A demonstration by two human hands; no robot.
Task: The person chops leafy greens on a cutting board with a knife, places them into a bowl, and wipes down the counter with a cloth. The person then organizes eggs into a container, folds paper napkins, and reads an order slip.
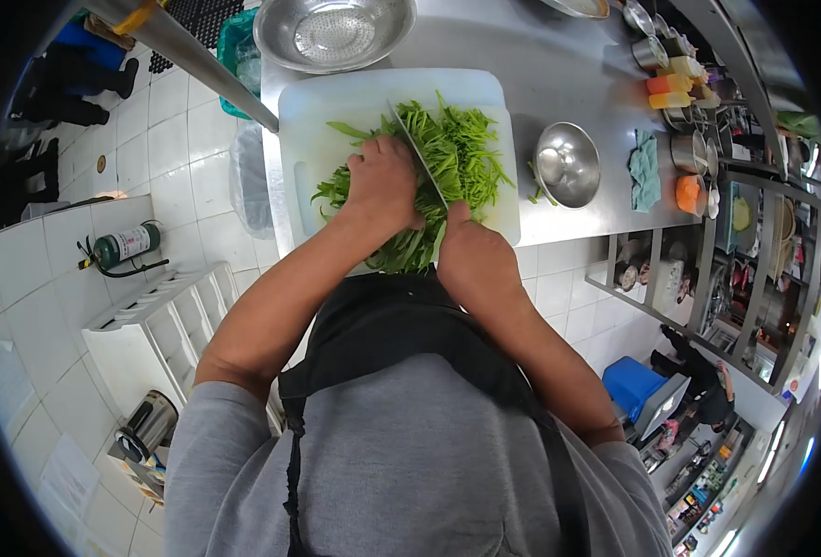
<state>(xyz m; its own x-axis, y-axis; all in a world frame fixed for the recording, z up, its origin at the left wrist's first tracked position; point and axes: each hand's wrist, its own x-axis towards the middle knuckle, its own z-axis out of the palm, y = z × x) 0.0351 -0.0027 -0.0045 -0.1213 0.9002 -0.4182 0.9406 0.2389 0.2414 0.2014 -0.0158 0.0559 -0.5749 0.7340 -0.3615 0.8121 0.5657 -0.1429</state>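
A stainless-steel counter (568, 79) carries a white cutting board (336, 99) at its near left corner; a metal colander (336, 35) stands beyond the board's far edge; leafy greens (463, 144) lie heaped over the board, finely cut towards its right edge (longer strips lie at the near edge); a metal bowl (566, 165) sits just off the right edge. The left hand (383, 184) bends its fingers down onto the greens, its underside hidden, so I cannot tell how much it grips; the right hand (475, 249) is closed around the handle end of a knife (419, 154); the greens look light, soft and easily bruised, best held under curled fingertips, clear of the blade.
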